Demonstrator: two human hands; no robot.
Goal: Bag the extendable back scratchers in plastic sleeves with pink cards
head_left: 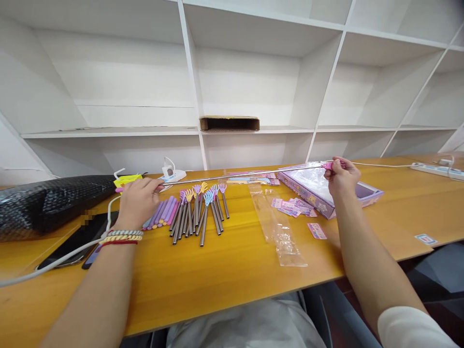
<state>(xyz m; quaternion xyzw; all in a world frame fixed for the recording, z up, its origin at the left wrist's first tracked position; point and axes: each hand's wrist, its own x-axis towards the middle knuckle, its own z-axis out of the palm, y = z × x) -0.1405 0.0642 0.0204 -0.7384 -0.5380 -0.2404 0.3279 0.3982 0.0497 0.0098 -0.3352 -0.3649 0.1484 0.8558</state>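
An extended telescopic back scratcher (239,175) stretches between my two hands above the table. My left hand (139,200) is closed around its left end, hiding what is there. At the other end, my right hand (341,178) pinches the pink scratcher head. Below the rod lies a heap of short metal back scratchers (197,212) with purple, yellow, blue and pink claw heads. Beside them, close to my left hand, are several purple, blue and pink foam-like tubes (165,212). A purple box (328,209) with clear plastic inside sits under my right hand.
Clear plastic bags (279,232) and small pink cards (294,207) lie mid-table. At left are a black bubble-wrapped package (54,203), a dark tablet (78,241) and a white cable (54,263). A power strip (437,170) is far right; white shelves stand behind.
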